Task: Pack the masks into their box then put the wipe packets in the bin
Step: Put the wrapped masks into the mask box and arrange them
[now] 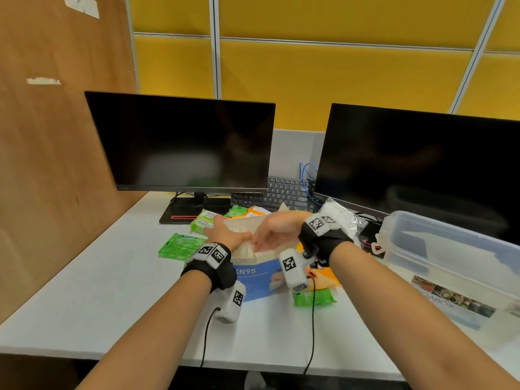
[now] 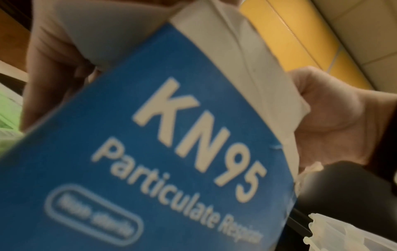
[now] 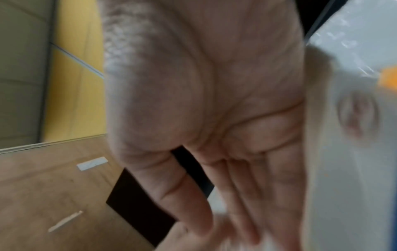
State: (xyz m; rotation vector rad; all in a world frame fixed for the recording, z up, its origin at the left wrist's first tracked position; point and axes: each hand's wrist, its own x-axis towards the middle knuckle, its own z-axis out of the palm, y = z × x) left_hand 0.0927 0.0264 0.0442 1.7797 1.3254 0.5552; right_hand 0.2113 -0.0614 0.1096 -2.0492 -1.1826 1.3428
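The blue KN95 mask box [image 1: 261, 280] stands open at the middle of the desk, with white masks [image 1: 247, 249] showing inside. My left hand [image 1: 225, 232] grips the box's left wall, thumb inside and fingers outside. My right hand [image 1: 270, 235] reaches into the opening with straight fingers on the masks. Up close, the left wrist view shows the box [image 2: 150, 152], my left hand [image 2: 53, 56] and my right hand [image 2: 335, 115]. My flat right palm [image 3: 214, 118] fills the right wrist view. Green wipe packets [image 1: 180, 246] [image 1: 313, 298] lie around the box. The clear plastic bin [image 1: 450, 249] stands at the right.
More green packets [image 1: 202, 220] and an orange packet [image 1: 323, 280] lie near the box. A clear bag of white masks [image 1: 340, 218] sits behind my right wrist. Two monitors [image 1: 183, 142] [image 1: 422, 170] and a keyboard [image 1: 275, 192] stand behind. A wooden partition [image 1: 56, 164] bounds the left.
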